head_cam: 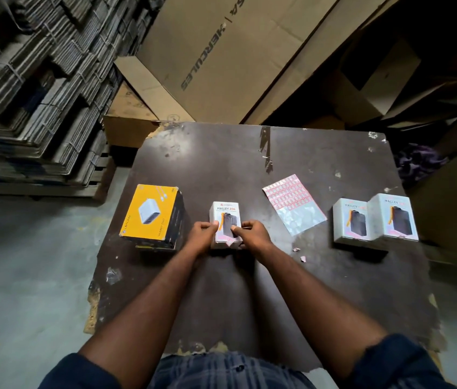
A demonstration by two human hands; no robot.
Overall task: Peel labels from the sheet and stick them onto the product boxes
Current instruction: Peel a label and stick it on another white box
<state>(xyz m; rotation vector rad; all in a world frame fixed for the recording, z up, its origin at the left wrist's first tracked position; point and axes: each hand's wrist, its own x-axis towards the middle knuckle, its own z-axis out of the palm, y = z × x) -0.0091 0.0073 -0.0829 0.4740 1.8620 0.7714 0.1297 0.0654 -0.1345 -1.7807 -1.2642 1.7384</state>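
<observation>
From the head view, you hold the Halley box (225,224) at the middle of the tabletop (221,290). Its long axis runs near to far, printed face turned up toward you, the "HALLEY" title at the far end. Your left hand (203,234) grips its near left edge with fingers curled and the thumb on the printed face. Your right hand (249,234) grips the near right edge the same way, so the box sits between both hands, its far half sticking out past them. A small pink label (230,242) shows on the box's near end, between your hands.

The label sheet (294,204) lies flat just right of the box, apart from your hands. Its long axis is angled from far left to near right, with pink labels on the far part and bare shiny backing on the near part. Two more Halley boxes (352,220) stand touching side by side further right. A yellow charger box (151,214) tops a stack at the left. Small paper scraps (303,258) lie near your right forearm.
</observation>
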